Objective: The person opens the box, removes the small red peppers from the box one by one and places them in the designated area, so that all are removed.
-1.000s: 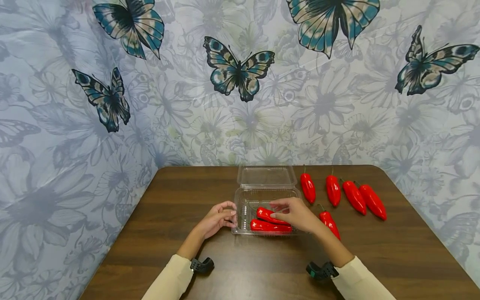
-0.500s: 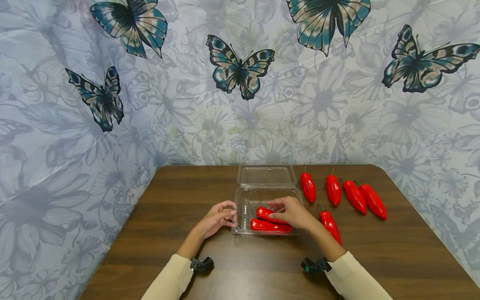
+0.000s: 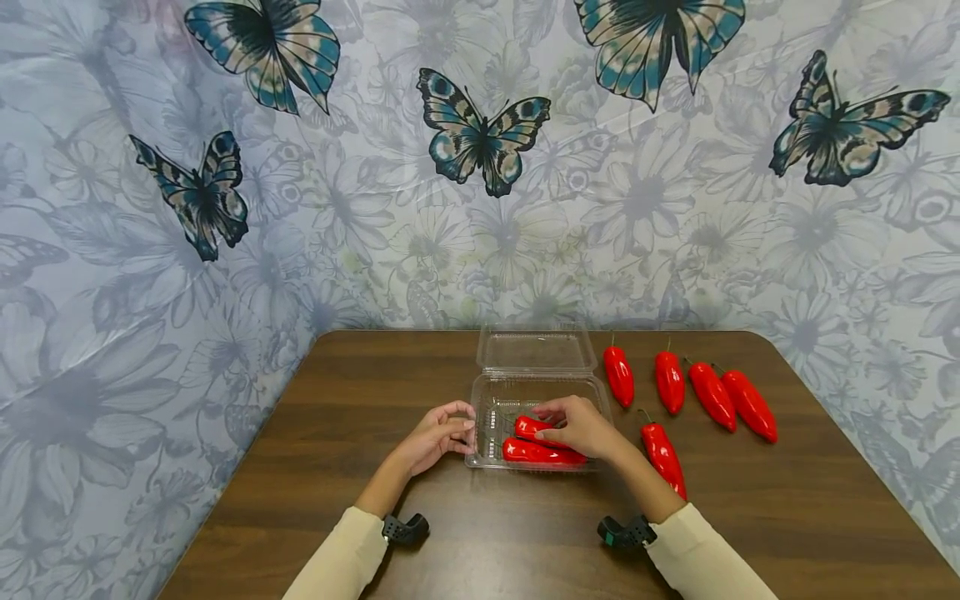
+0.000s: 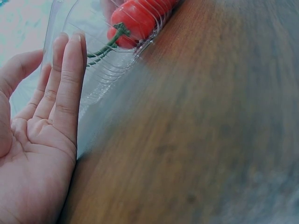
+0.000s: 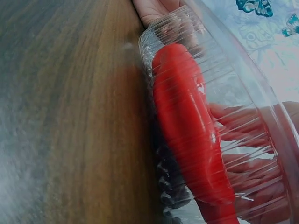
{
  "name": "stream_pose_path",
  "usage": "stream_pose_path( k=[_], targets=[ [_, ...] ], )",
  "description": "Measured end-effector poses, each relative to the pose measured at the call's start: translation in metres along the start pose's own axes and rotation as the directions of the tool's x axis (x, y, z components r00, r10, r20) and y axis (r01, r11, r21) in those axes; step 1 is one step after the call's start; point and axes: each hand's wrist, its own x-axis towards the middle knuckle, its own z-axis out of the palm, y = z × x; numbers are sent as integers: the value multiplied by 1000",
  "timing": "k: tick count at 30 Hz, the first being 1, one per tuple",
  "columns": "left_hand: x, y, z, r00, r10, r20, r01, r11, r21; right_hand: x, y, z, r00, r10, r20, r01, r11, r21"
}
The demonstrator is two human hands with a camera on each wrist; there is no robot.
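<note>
A clear plastic clamshell box (image 3: 487, 408) sits unlidded on the table, holding two glossy red chili peppers side by side. The front chili pepper (image 3: 542, 452) lies along the near wall. Behind it is the rear chili pepper (image 3: 527, 427), which my right hand (image 3: 585, 427) pinches between thumb and fingers, hiding its right end. Through the box wall in the right wrist view, the fingers (image 5: 247, 126) show just behind the front pepper. My left hand (image 3: 435, 437) touches the box's left side; its fingers (image 4: 67, 88) are straight against the plastic in the left wrist view.
Several more red chili peppers (image 3: 670, 382) lie right of the box on the brown wooden table (image 3: 375, 392). One loose pepper (image 3: 663, 458) is partly behind my right forearm. The box's lid (image 3: 534, 348) is folded back toward the butterfly-patterned wall covering (image 3: 337, 250).
My right hand and wrist have shifted slightly left, fingers staying at the rear pepper. The left hand stays at the box's side. The view has moved a little.
</note>
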Motion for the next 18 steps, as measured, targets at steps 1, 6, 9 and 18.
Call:
stream_pose_path(
  k=[1, 6, 9, 18],
  targets=[
    [0, 0, 0, 1000, 1, -3, -1, 1000, 1, 0, 1, 0, 1000, 3, 4, -3, 1000, -7],
    [0, 0, 2, 1000, 4, -9, -4, 1000, 13, -1, 1, 1, 1000, 14, 2, -14, 1000, -23],
    [-2, -1, 3, 1000, -6, -7, 6, 1000, 15, -3, 2, 4, 1000, 16, -4, -16, 999, -33],
    [-3, -1, 7, 1000, 6, 18, -6, 1000, 10, -6, 2, 6, 1000, -14, -14, 13, 997, -70]
  ],
)
